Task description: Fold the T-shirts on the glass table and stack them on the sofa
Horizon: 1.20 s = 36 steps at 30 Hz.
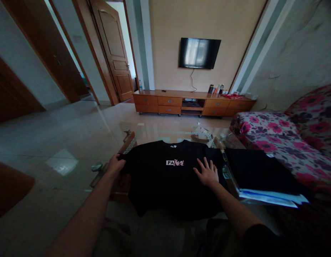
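A black T-shirt (pixel 165 185) with a small white and pink print on its chest lies spread, front up, over a glass coffee table (pixel 152 134). Its collar points away from me, and its lower edge hangs over the near side. My left hand (pixel 117 165) is closed on the end of the left sleeve. Resting on the right side of the chest, beside the print, my right hand (pixel 207 172) lies flat with its fingers spread. To the right is a stack of folded dark clothes (pixel 258 169) with white and blue edges showing.
A floral-covered sofa (pixel 264 130) stands along the right. Beyond the table is a long wooden TV cabinet (pixel 169 101) with bottles on top, below a wall-mounted television (pixel 199 53). At the left, a wooden door (pixel 114 46) stands ajar. A brown rounded object (pixel 10 187) is at the lower left.
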Motion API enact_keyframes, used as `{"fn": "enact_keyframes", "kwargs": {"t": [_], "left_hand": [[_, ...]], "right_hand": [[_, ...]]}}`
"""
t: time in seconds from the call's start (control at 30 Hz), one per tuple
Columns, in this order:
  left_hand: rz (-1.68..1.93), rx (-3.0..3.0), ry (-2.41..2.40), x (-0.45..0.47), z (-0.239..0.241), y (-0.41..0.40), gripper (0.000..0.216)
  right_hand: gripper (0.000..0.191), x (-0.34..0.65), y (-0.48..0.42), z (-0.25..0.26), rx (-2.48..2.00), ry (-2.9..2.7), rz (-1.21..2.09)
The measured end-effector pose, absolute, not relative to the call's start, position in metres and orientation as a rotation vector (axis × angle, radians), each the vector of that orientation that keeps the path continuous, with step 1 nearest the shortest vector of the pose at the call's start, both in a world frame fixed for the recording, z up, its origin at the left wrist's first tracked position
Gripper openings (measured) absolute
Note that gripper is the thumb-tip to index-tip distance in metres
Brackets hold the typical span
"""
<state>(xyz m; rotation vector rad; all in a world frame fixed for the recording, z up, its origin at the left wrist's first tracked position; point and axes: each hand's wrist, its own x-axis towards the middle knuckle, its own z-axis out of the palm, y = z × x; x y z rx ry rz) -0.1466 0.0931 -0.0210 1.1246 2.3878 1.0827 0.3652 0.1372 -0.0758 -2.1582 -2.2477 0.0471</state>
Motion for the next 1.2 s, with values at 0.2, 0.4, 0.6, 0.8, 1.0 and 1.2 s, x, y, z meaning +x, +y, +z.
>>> {"fn": "enact_keyframes", "kwargs": {"t": [0.2,0.4,0.6,0.8,1.0,1.2], "left_hand": [[1.127,1.835,2.339,-0.092,0.008,0.085,0.070],[0.608,2.342,1.769,-0.023,0.005,0.071,0.076],[0.283,2.175,2.006,-0.053,-0.028,0.074,0.101],[0.149,2.084,1.830,-0.081,-0.056,0.070,0.113],[0.383,2.180,1.861,-0.081,-0.060,0.069,0.096],[0.427,2.250,2.049,-0.073,-0.050,0.059,0.087]], "right_hand": [[0.079,0.366,0.138,-0.079,-2.140,-2.239,0.043],[0.080,0.366,0.138,-0.078,-2.140,-2.242,0.038],[0.079,0.364,0.136,-0.074,-2.158,-2.245,0.062],[0.079,0.364,0.134,-0.070,-2.161,-2.230,0.083],[0.079,0.366,0.134,-0.069,-2.147,-2.238,0.091],[0.078,0.366,0.136,-0.070,-2.159,-2.239,0.094]]}}
